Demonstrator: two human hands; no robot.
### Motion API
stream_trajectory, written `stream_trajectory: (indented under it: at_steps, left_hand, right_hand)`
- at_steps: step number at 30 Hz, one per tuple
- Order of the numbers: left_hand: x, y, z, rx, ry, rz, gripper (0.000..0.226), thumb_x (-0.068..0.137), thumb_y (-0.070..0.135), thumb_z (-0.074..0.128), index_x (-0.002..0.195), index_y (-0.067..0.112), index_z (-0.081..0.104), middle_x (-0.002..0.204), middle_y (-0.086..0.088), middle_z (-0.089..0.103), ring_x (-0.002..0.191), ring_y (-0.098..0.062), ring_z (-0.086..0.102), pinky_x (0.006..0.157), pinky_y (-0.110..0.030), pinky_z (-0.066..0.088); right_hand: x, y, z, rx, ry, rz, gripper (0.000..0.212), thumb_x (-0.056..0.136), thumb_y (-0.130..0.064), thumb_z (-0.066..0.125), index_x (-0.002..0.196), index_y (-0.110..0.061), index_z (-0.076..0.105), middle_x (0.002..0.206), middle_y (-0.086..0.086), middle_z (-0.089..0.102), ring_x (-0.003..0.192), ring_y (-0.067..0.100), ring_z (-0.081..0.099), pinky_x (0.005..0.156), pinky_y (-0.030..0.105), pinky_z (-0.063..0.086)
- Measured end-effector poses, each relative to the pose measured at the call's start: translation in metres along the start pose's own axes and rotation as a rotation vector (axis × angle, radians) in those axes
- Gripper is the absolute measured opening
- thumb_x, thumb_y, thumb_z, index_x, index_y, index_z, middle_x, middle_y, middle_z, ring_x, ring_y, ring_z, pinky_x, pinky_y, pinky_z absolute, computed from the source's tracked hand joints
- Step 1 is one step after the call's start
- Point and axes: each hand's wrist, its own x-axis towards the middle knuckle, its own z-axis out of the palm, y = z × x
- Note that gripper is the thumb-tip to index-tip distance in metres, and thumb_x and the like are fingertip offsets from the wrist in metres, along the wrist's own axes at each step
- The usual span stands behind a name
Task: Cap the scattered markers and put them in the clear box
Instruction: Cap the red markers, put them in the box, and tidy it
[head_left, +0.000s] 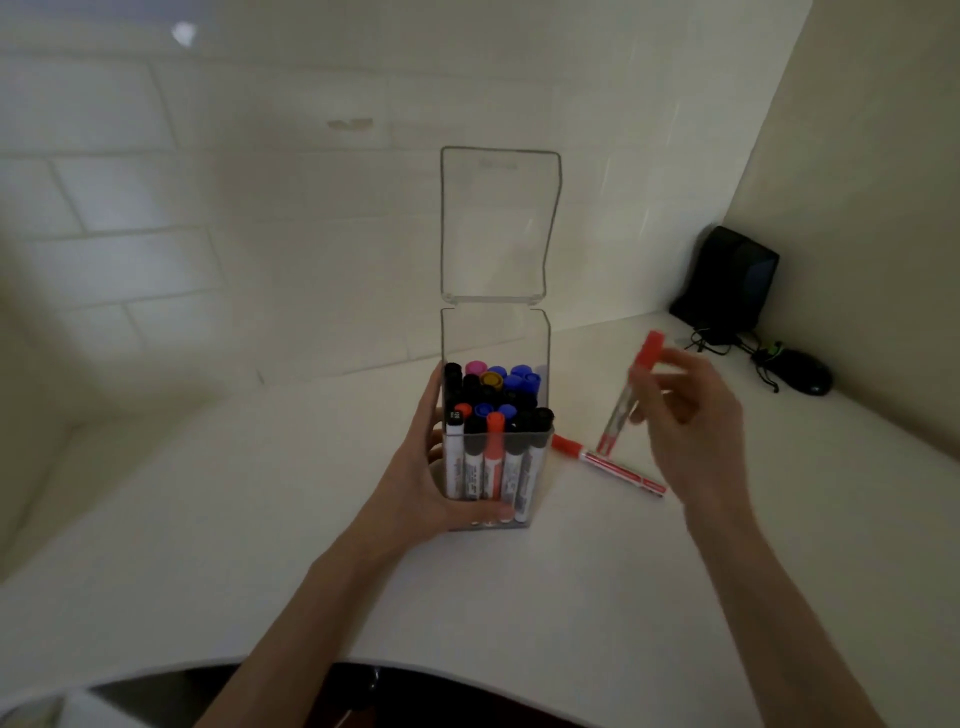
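clear box lid up, full of capped markers | left hand grips box | right hand holds red marker

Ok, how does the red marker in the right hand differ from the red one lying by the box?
The held marker is off the table, pinched in the right hand; the lying marker rests flat on the table. The held marker stands near upright, cap up; the lying marker points its cap toward the box. Both have red caps on and pale barrels.
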Motion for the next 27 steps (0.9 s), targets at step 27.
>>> stream_trajectory:
  at_steps: [27]
  left_hand:
    - [0.005,-0.007,0.001,-0.028,-0.007,-0.006,0.146,0.059,0.017,0.100,0.161,0.044,-0.001,0.153,-0.002,0.046,0.133,-0.027,0.057,0.099,-0.054,0.056]
  right_hand:
    - [0.016,-0.111,0.016,-0.207,-0.371,-0.619,0.042,0.094,-0.014,0.064,0.129,-0.022,0.042,0.078,-0.006,0.063,0.066,0.012,0.063,0.065,0.026,0.054]
